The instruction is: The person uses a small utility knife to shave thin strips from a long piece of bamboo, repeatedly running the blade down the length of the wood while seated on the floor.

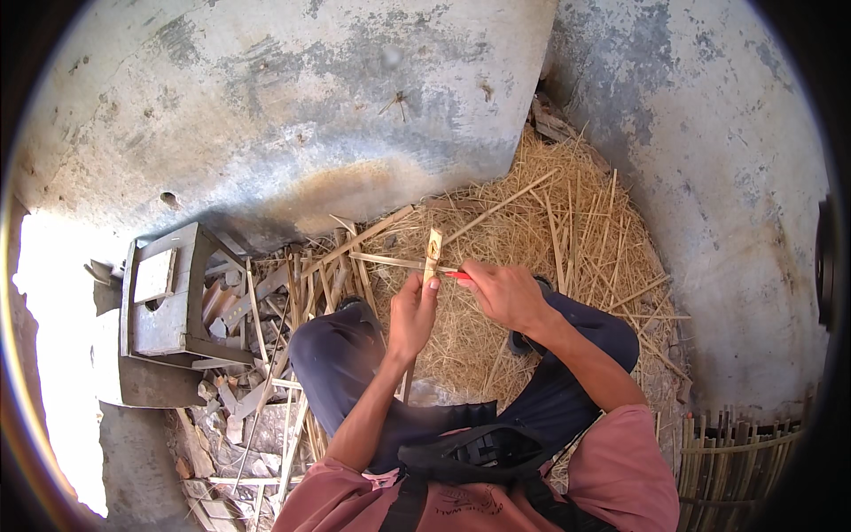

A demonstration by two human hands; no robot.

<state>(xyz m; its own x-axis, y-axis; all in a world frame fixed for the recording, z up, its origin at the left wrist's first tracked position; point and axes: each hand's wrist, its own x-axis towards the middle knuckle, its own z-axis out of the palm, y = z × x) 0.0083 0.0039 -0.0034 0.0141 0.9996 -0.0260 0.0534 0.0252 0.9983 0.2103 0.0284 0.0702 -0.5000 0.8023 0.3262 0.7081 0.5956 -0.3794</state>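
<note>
My left hand [412,317] is closed round a short, upright piece of split bamboo [433,251], with the thumb pressed along its lower end. Just to the right, my right hand [507,294] is closed on a thin red-handled tool [459,275], its red part pointing left at the bamboo. A long, narrow pale strip [388,261] runs leftward from there, crossing the bamboo piece. Whether this strip is the tool's blade or a bamboo sliver, I cannot tell. Both hands are raised above my bent knees.
Straw-like shavings [479,346] and loose bamboo strips [558,230] cover the ground ahead and to the right. A worn wooden stool [168,328] lies at the left beside rubble. Bare walls [355,89] enclose the corner. A slatted bamboo panel [740,461] stands at the lower right.
</note>
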